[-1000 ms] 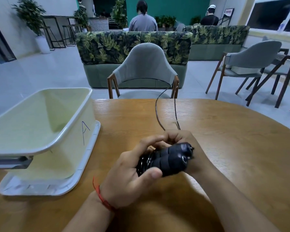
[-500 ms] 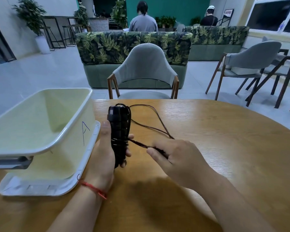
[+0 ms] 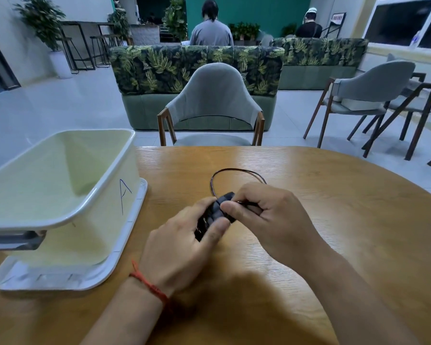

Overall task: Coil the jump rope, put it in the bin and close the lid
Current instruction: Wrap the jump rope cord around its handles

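Observation:
The black jump rope handles (image 3: 213, 215) lie together between my hands, low over the wooden table (image 3: 334, 207), with cord wrapped around them. My left hand (image 3: 182, 245) grips the handles from below. My right hand (image 3: 266, 217) pinches the thin black cord at the handles' upper end. A short loose loop of the cord (image 3: 234, 171) curves on the table just beyond my fingers. The pale green open bin (image 3: 85, 210), marked with a letter A, stands at the left on top of its white lid (image 3: 125, 247).
A grey chair (image 3: 214, 100) is tucked in at the table's far edge. More chairs stand at the right, and leaf-patterned sofas are behind with two people seated facing away. The bin's grey latch (image 3: 15, 241) juts from its near side.
My left hand has lowered the handles from upright to tilted low over the table. My right hand has come in to the handles, and the loose cord has shortened to a small loop.

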Available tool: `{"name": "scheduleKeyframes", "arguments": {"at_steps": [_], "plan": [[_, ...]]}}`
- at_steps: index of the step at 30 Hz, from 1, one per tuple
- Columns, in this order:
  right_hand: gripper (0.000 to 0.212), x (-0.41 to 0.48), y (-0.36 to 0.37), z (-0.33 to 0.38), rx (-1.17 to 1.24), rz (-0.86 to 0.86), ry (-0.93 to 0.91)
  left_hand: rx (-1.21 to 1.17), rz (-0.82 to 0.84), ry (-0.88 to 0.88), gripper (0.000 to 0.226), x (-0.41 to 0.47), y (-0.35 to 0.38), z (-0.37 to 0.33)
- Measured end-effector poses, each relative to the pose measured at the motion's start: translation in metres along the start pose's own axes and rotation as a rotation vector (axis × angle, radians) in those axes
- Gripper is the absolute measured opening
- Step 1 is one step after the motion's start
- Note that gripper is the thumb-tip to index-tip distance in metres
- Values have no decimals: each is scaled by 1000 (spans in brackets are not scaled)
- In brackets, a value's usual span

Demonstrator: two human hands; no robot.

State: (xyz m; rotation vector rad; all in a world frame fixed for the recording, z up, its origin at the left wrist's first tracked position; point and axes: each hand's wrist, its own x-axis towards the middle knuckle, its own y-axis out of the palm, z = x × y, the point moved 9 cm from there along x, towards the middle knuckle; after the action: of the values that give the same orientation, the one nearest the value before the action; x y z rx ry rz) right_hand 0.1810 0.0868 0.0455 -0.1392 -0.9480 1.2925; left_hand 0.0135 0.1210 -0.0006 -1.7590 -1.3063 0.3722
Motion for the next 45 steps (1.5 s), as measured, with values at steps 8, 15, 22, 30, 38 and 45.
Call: {"name": "scheduleKeyframes", "arguments": {"at_steps": [8,15,22,30,38,45], "plan": [[30,0,13,-4,51,163,-2,194,46,185,61,-4,16,-15],[27,-5,6,-35,359,387,259,12,115,411,92,-15,19,-35],[21,-15,22,-48,796,487,439,-507,163,470,80,-20,14,-42],[25,-6,48,-38,657,84,281,-988,21,107,70,-6,12,-11],[32,-12,33,-37,102,78,267,-1258,-100,-200,72,5,8,13],[38,-9,10,-40,134,156,300,-1288,-244,-286,65,11,-10,32]]}}
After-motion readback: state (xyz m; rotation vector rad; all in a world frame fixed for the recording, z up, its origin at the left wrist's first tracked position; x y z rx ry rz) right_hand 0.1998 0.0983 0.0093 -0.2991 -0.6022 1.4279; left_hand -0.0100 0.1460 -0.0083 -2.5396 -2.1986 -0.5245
